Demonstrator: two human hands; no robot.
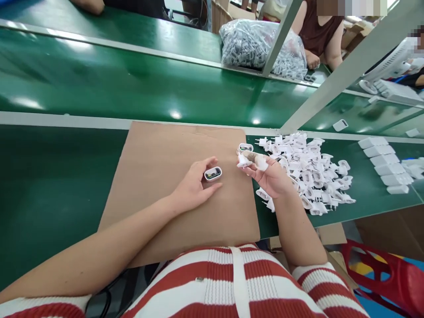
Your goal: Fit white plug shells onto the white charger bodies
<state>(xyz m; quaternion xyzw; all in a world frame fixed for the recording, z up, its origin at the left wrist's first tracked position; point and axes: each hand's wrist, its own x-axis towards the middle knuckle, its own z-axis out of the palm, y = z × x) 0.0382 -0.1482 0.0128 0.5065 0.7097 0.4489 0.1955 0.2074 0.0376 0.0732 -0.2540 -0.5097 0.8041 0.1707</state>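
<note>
A white charger housing (213,174) stands on the cardboard sheet (165,150), its upper end uncovered and circuit parts showing inside. Curved loosely beside it is my left hand (195,183), thumb and fingers apart; whether a finger touches the housing I cannot tell. My right hand (268,174), with pale covers on some fingertips, pinches a small white plug cap (244,159) over the sheet's right edge. Just behind those fingers is another uncovered housing (245,147). A heap of white plug caps (308,172), several with pins, lies to the right of my right hand.
Stacked white blocks (380,157) are on the green table (56,176) at far right. A metal post (318,95) slants up beyond the heap. Across the divider are a clear bag of small grey parts (248,44) and people. A red stool (384,274) stands below right.
</note>
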